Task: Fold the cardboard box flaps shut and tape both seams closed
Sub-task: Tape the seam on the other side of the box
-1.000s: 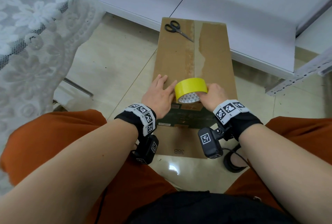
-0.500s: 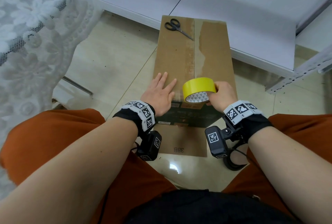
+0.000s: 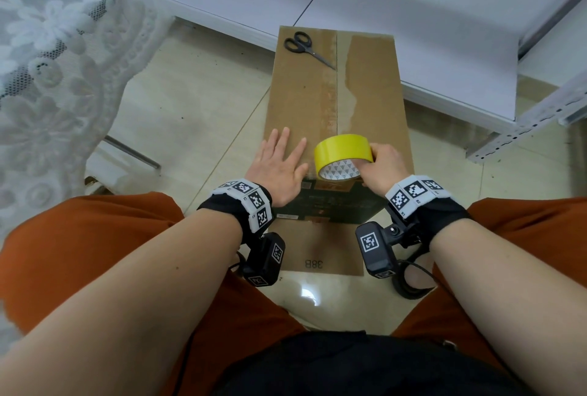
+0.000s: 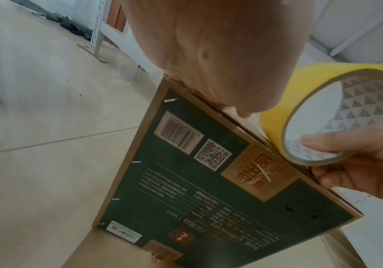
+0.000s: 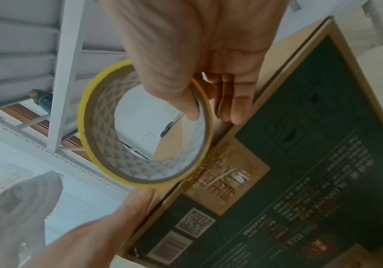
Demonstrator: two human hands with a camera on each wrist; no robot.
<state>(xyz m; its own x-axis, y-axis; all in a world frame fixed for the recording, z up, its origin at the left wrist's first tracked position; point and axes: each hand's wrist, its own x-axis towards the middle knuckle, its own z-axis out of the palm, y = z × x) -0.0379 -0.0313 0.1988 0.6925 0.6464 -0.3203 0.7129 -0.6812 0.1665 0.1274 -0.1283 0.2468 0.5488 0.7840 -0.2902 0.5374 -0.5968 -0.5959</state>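
A tall brown cardboard box (image 3: 368, 84) stands on the floor between my knees, its top flaps folded shut along a centre seam (image 3: 336, 78). My left hand (image 3: 279, 167) lies flat with straight fingers on the left flap near the front edge. My right hand (image 3: 381, 167) grips a yellow tape roll (image 3: 341, 155) at the near end of the seam, thumb inside the core (image 5: 192, 112). In the left wrist view the tape roll (image 4: 323, 108) rests against the box's top front edge above the green printed face (image 4: 208, 190).
Black scissors (image 3: 305, 47) lie on the far left corner of the box top. A white lace cloth (image 3: 47, 62) hangs at the left. White panels (image 3: 413, 14) and a metal rail (image 3: 524, 125) lie behind and to the right. A lower flap (image 3: 317, 256) marked 38B lies on the tiled floor.
My right hand has carried the tape roll slightly right and away, onto the seam's near end. My left hand has flattened and spread its fingers on the left flap.
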